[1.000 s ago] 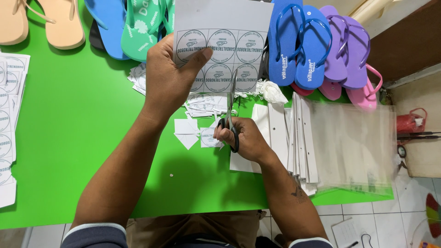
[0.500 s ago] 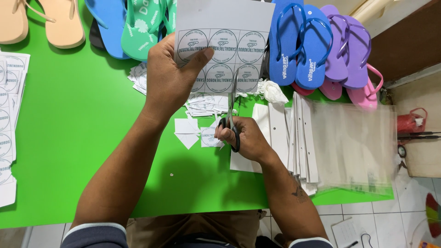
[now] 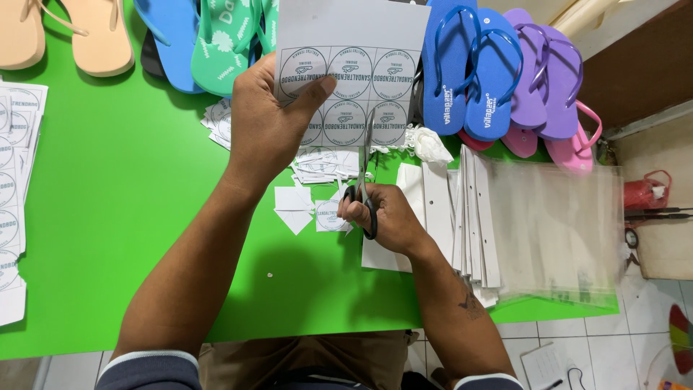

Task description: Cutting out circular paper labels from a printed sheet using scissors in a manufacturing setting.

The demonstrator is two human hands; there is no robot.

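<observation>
Green counter (image 3: 130, 217), spanning nearly the whole view and serving as landmark for all else. At its far edge, rows of flip-flops: tan pair (image 3: 65, 32) at far left, blue and mint-green flip-flops (image 3: 209, 40) beside them, blue pair (image 3: 473, 65) and purple and pink flip-flops (image 3: 541, 79) toward the right. On the counter's right end, stack of clear plastic bags (image 3: 556, 224), with white card strips (image 3: 469, 217) lying just beside it toward the middle. Along the counter's left edge, printed label sheets (image 3: 14, 188).

Above the counter's middle, held up off the surface: grey sheet of round printed labels (image 3: 354, 50). Left hand (image 3: 267, 126) closed on the sheet's lower left part, thumb pressed over the printed face, fingers behind. Right hand (image 3: 382, 217) just below the sheet's lower edge, near the counter's centre, fingers curled through the black handles of scissors (image 3: 364, 173); blades pointing up into the sheet between two columns of labels, slightly parted. On the counter beneath both hands, heap of white paper offcuts (image 3: 317, 170) and one cut-out label (image 3: 328, 217), the latter just beside the right hand.
</observation>
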